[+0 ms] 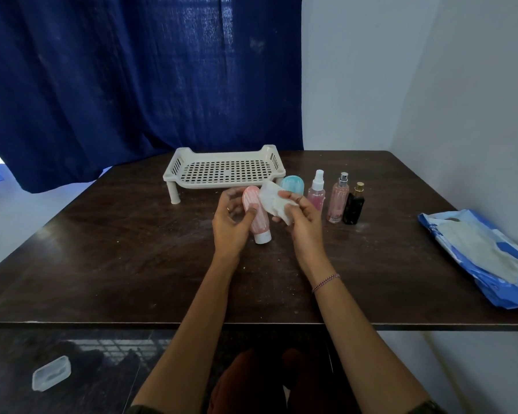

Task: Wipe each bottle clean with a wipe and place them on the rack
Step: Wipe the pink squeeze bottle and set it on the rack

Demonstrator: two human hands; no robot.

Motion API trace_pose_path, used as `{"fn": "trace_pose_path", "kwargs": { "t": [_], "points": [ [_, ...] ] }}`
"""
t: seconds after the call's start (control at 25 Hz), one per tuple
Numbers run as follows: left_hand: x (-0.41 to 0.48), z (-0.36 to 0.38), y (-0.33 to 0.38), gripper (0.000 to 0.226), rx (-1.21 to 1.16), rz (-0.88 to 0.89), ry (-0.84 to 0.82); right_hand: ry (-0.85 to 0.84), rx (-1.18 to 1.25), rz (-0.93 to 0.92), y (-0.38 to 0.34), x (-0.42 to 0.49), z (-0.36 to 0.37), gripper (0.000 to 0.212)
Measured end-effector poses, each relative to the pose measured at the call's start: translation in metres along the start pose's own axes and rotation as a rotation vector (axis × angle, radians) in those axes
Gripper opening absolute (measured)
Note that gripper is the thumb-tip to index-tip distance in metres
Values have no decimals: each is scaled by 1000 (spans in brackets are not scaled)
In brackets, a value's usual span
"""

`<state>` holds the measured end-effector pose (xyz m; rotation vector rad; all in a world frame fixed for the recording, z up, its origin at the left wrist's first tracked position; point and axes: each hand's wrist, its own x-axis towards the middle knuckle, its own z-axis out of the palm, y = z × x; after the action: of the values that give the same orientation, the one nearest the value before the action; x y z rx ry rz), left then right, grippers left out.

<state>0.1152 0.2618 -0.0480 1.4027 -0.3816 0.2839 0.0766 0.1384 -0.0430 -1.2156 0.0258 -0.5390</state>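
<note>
My left hand grips a pink squeeze bottle above the table, its white cap pointing toward me. My right hand pinches a crumpled white wipe and holds it against the bottle's upper right side. Behind the wipe stands a teal bottle, partly hidden. To its right stand in a row a clear pink spray bottle, a taller pink mist bottle and a black bottle with a gold cap. The cream slotted rack stands empty at the back of the table.
A blue pack of wipes lies open at the table's right edge, near the white wall. A dark blue curtain hangs behind the rack. On the floor at lower left lies a small clear plastic box. The dark wooden table carries scattered white specks.
</note>
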Motion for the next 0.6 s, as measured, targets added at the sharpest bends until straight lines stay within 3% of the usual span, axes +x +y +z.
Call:
{"fn": "trace_pose_path", "kwargs": {
  "t": [0.08, 0.2, 0.32, 0.6],
  "points": [
    [0, -1, 0, 40, 16, 12, -12, 31, -18, -2, -1, 0, 2, 22],
    [0, -1, 2, 45, 52, 43, -49, 77, -263, -90, -3, -1, 6, 40],
    [-1, 0, 4, 45, 40, 31, -65, 128, -449, -170, -2, 0, 12, 44],
    [0, -2, 3, 34, -105, -44, -107, 129, -467, -208, -5, 2, 18, 36]
  ]
}}
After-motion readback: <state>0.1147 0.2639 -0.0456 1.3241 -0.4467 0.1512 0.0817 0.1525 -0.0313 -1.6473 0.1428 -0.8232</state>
